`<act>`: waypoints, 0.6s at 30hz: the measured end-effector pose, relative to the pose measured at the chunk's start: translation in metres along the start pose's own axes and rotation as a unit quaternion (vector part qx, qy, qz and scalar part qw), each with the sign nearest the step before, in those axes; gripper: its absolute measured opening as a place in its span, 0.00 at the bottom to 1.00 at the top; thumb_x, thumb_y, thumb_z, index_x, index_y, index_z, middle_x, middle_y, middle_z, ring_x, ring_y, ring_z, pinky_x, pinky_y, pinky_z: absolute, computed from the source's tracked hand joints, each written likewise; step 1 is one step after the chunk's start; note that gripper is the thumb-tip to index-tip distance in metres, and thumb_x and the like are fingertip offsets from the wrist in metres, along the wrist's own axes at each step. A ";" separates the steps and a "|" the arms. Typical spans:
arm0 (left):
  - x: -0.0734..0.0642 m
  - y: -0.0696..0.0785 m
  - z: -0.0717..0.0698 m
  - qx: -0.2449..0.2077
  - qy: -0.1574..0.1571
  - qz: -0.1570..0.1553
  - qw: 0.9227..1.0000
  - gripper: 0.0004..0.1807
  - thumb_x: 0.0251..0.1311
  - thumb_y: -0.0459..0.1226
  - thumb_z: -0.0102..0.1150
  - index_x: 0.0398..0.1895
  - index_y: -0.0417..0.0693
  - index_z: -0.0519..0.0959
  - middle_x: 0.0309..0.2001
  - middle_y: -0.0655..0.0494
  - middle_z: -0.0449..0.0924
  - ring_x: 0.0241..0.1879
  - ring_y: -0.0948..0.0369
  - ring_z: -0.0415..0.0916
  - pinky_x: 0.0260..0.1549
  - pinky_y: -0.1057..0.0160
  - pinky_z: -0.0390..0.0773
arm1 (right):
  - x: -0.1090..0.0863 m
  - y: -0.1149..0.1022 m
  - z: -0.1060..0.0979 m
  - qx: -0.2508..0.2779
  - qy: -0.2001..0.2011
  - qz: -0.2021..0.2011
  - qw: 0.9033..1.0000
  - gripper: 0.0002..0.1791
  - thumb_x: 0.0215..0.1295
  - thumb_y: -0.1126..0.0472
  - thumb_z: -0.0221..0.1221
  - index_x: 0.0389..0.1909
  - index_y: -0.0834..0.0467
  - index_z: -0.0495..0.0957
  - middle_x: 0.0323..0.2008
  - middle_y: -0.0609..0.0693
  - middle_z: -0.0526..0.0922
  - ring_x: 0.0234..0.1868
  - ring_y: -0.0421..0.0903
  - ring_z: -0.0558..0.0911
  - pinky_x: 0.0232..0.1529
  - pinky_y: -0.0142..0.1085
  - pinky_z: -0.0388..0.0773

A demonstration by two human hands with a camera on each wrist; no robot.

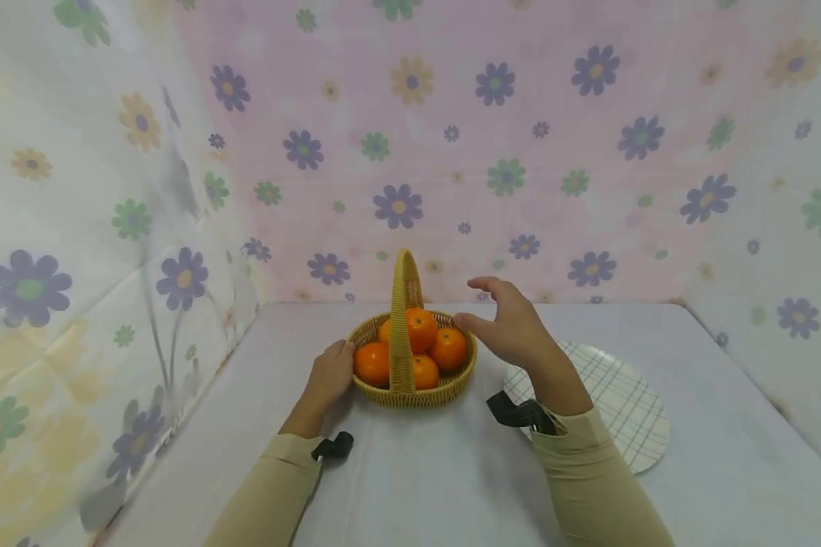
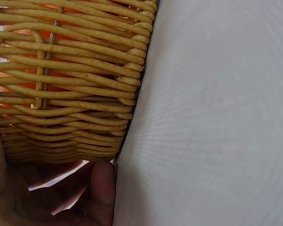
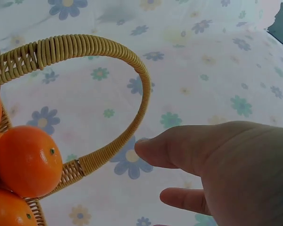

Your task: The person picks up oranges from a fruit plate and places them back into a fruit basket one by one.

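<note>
A yellow woven basket (image 1: 438,396) with a tall arched handle (image 1: 400,327) stands on the table, holding several oranges (image 1: 420,330). My left hand (image 1: 331,374) holds the basket's left end. The left wrist view shows its fingers (image 2: 102,183) curved against the outer wall, low by the cloth; the thumb is mostly out of sight. To the right of the basket my right hand (image 1: 516,327) hovers with thumb and fingers spread apart, grasping nothing. In the right wrist view its thumb (image 3: 165,146) points toward the handle, and a few oranges (image 3: 29,161) show at the left.
A round white plate (image 1: 629,410) with a grid of thin lines lies on the table at the right, partly behind my right forearm. White cloth (image 1: 410,471) covers the table. Flower-printed sheets (image 1: 451,167) enclose it at the back and both sides.
</note>
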State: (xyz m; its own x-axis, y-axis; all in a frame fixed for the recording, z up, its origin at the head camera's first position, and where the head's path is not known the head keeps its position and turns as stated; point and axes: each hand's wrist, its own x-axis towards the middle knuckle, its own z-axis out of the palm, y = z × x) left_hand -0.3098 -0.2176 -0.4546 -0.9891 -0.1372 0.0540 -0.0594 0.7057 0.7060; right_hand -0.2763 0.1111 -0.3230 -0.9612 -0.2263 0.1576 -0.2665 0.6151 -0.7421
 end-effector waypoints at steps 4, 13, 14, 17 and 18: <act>0.001 -0.001 0.001 0.003 0.005 0.001 1.000 0.27 0.79 0.50 0.31 0.54 0.41 0.78 0.52 0.41 0.80 0.54 0.45 0.76 0.57 0.41 0.74 | 0.003 0.003 0.001 -0.012 -0.003 0.005 1.000 0.38 0.68 0.42 0.63 0.75 0.47 0.64 0.76 0.53 0.65 0.77 0.59 0.63 0.72 0.64 0.64; -0.002 -0.004 0.009 0.008 0.006 -0.004 1.000 0.28 0.78 0.49 0.31 0.57 0.40 0.78 0.54 0.42 0.81 0.54 0.45 0.77 0.56 0.42 0.75 | 0.001 0.021 -0.003 -0.014 0.001 0.009 1.000 0.38 0.69 0.43 0.62 0.76 0.47 0.64 0.77 0.53 0.64 0.77 0.60 0.63 0.72 0.64 0.63; -0.003 -0.004 0.009 0.011 0.005 -0.003 1.000 0.28 0.78 0.49 0.31 0.56 0.41 0.78 0.53 0.42 0.81 0.53 0.46 0.77 0.55 0.42 0.75 | 0.001 0.024 -0.003 -0.013 -0.001 0.012 1.000 0.38 0.70 0.43 0.62 0.76 0.48 0.64 0.78 0.53 0.64 0.77 0.60 0.63 0.72 0.64 0.63; -0.004 -0.004 0.006 0.013 0.006 0.004 1.000 0.26 0.79 0.49 0.33 0.51 0.41 0.78 0.47 0.42 0.81 0.48 0.47 0.76 0.51 0.44 0.75 | 0.000 0.028 -0.007 -0.010 0.001 0.015 1.000 0.38 0.70 0.43 0.62 0.77 0.48 0.63 0.78 0.54 0.63 0.77 0.61 0.62 0.72 0.65 0.63; -0.004 -0.003 0.004 0.010 0.006 0.005 1.000 0.25 0.79 0.48 0.33 0.50 0.41 0.78 0.47 0.43 0.80 0.48 0.47 0.76 0.52 0.44 0.75 | -0.001 0.028 -0.008 -0.009 0.004 0.015 1.000 0.38 0.70 0.43 0.62 0.77 0.49 0.63 0.78 0.54 0.63 0.78 0.62 0.61 0.72 0.65 0.63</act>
State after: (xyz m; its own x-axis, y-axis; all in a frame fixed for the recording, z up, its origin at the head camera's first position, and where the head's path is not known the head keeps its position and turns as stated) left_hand -0.3060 -0.2162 -0.4601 -0.9879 -0.1380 0.0705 -0.0515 0.7215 0.6905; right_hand -0.2838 0.1344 -0.3381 -0.9694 -0.2015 0.1400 -0.2382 0.6355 -0.7345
